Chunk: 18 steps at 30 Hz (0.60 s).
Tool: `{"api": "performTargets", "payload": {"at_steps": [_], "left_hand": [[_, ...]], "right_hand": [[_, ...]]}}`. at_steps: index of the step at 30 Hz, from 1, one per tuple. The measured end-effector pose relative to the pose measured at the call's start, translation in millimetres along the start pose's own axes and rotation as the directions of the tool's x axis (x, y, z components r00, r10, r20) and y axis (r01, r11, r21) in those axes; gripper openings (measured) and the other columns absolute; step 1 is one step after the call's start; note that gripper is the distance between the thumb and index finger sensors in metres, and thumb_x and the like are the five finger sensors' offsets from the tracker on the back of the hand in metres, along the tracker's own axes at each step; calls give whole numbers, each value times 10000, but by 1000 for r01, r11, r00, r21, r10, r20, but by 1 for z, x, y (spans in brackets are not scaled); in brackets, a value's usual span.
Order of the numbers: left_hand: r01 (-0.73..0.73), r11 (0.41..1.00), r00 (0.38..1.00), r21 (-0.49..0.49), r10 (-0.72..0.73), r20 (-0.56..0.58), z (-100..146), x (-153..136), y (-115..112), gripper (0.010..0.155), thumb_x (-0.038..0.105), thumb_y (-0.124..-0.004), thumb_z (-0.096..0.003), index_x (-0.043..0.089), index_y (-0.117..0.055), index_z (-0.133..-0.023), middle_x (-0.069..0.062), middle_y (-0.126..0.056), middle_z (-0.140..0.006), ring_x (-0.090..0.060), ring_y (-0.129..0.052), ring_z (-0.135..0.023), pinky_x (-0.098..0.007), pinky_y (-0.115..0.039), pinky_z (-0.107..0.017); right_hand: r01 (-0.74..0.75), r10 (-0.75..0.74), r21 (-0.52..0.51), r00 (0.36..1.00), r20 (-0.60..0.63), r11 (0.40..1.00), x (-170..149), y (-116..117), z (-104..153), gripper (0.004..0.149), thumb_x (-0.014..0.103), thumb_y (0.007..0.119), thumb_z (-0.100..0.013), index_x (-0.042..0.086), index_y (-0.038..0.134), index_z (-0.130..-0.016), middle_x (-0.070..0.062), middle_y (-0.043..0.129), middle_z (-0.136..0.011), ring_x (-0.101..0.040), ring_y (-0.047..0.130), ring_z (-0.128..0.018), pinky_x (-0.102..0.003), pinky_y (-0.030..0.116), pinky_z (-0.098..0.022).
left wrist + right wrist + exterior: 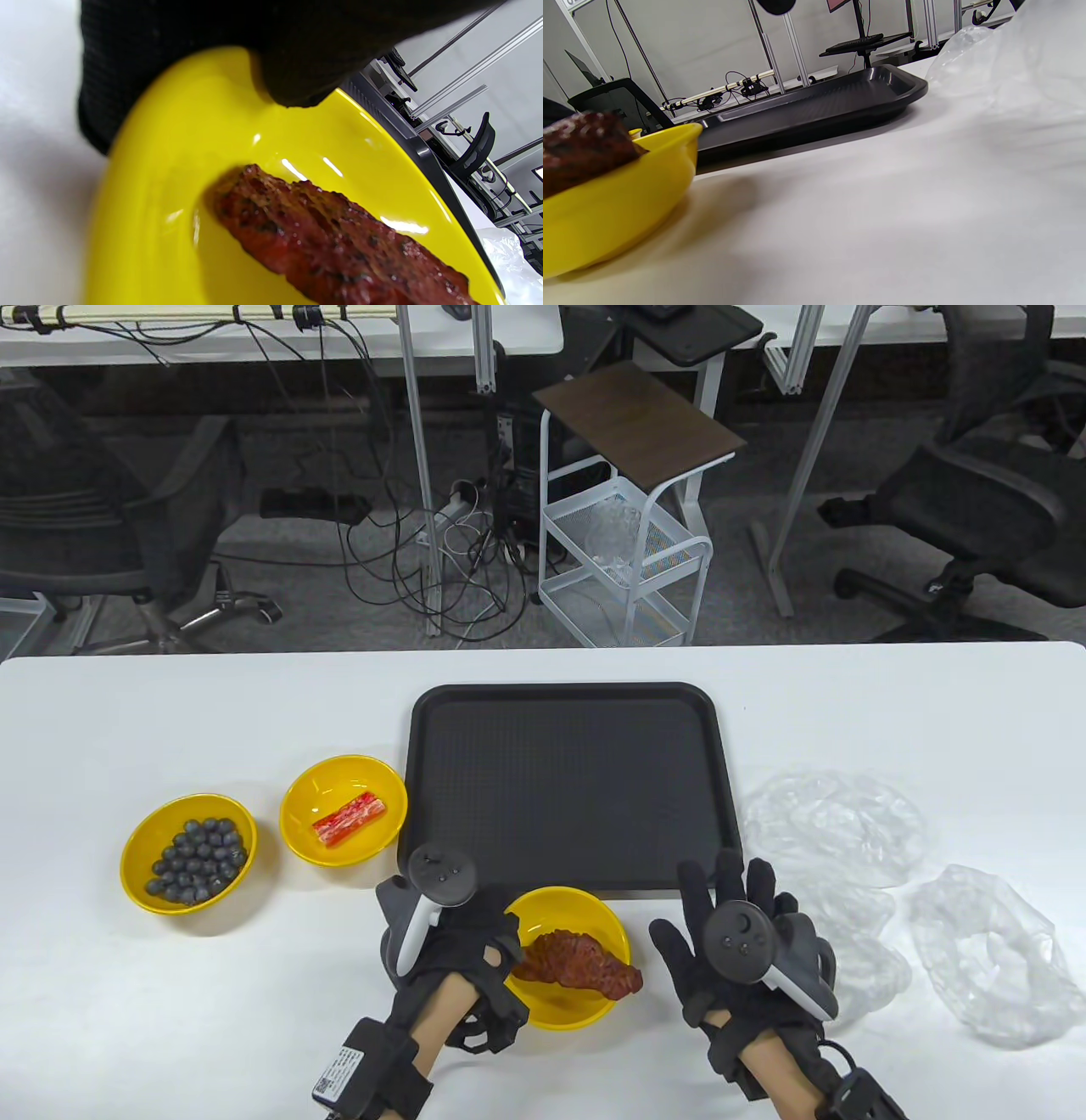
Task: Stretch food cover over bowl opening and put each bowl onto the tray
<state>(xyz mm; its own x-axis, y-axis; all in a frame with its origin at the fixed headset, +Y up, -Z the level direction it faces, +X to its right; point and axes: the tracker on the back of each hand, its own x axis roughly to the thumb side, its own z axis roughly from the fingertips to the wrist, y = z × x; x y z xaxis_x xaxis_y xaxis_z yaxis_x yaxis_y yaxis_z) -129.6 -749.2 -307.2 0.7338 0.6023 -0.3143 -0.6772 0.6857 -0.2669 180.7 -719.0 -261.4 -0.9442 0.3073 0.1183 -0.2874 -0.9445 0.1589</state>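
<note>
White matte table [933, 704] bearing a black textured rectangular tray [570, 785], long axis left–right. Right of the tray: crinkled clear plastic food covers [908, 891]. Touching the tray's near edge: glossy round yellow bowl [577, 916] holding a rough reddish-brown meat piece [581, 963], long axis left–right. Left hand [462, 950] grips this bowl's left rim; right hand [734, 937] rests flat, fingers straight, near the tray's near-right corner.
</note>
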Motion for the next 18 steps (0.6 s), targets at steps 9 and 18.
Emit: {"api": "performTargets", "payload": {"at_steps": [9, 18], "left_hand": [[-66, 997, 964, -36, 73, 255, 20, 4, 25, 744, 619, -800, -463, 262, -657, -1099, -119, -739, -1125, -431, -847, -959, -542, -809, -641], [424, 889, 887, 170, -446, 120, 26, -18, 32, 924, 888, -501, -384, 487, -208, -1163, 22, -23, -1269, -391, -4, -1168, -673, -134, -788]], "right_hand": [[51, -50, -48, 998, 24, 998, -5, -15, 6, 943, 727, 533, -438, 208, 231, -1166, -236, 64, -1152, -545, -19, -969, -735, 123, -591], [145, -169, -249, 983, -79, 958, -41, -74, 26, 952, 625, 824, -449, 239, 323, -1160, -234, 152, -1165, -618, 134, -987, -786, 302, -614]]}}
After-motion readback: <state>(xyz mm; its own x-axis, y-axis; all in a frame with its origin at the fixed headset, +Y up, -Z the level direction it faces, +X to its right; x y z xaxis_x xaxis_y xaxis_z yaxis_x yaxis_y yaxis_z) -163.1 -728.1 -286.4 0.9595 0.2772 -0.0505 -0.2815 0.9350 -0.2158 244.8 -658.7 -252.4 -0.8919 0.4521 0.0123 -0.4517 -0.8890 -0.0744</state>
